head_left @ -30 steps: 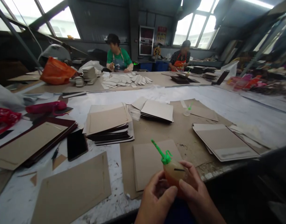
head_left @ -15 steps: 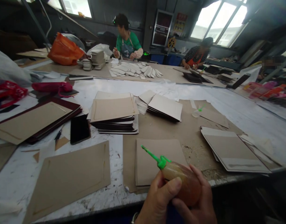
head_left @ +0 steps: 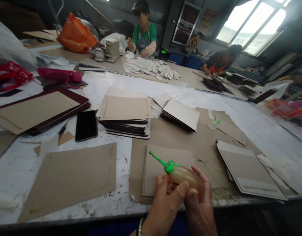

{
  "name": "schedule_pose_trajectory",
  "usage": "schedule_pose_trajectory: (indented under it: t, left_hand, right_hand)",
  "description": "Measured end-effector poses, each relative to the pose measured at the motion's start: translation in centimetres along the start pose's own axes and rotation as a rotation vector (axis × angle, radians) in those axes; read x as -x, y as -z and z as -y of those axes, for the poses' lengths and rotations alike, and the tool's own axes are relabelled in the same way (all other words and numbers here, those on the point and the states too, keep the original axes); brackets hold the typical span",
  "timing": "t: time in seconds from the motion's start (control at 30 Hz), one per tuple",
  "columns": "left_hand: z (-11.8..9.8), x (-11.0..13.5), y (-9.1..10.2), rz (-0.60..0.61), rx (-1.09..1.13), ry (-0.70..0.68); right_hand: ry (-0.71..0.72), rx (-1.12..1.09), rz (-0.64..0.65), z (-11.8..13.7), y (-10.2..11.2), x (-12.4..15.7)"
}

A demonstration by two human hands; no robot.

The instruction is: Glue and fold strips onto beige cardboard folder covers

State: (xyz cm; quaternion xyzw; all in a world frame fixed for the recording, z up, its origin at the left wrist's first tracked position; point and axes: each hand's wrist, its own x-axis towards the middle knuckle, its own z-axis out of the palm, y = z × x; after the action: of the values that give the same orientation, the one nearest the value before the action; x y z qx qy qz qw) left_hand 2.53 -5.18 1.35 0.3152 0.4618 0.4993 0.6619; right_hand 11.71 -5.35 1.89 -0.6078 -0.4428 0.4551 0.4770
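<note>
Both of my hands grip a glue bottle (head_left: pixel 186 175) with amber contents and a green nozzle that points up and to the left. My left hand (head_left: pixel 167 198) holds it near the neck, thumb along its side. Around the bottle's base wraps my right hand (head_left: pixel 200 200). Beneath the nozzle lies a stack of grey-brown boards (head_left: pixel 172 154), partly hidden by the hands and bottle. To the left, a large board (head_left: pixel 77 177) carries thin glue lines along its side edges.
Behind stand a stack of boards (head_left: pixel 126 108) and a tilted pile (head_left: pixel 182 113). A phone (head_left: pixel 86 125) lies left, more boards (head_left: pixel 249 168) right. A second glue bottle (head_left: pixel 212 125) lies farther back. Two co-workers, one in a green top (head_left: pixel 144 36), sit across the table.
The bottle has tilted flatter and moved slightly left, with my right hand's fingers shifted around it. The camera view has turned a little. The co-worker in green has raised their head.
</note>
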Motion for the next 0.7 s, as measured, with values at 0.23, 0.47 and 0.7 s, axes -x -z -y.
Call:
schedule_pose_trajectory:
  t: [0.23, 0.47, 0.7]
  left_hand:
    - [1.7, 1.2, 4.3, -0.011, -0.562, -0.319]
    - [4.1, 1.8, 10.0, -0.113, -1.233, -0.865]
    - [4.3, 1.5, 10.1, -0.108, -1.208, -0.894]
  right_hand:
    - [0.082, 0.223, -0.013, 0.2, 1.8, -3.2]
    - [0.398, 0.49, 0.039, -1.0, 2.5, -5.7]
    - [0.545, 0.525, 0.199, -1.0, 1.6, -7.1]
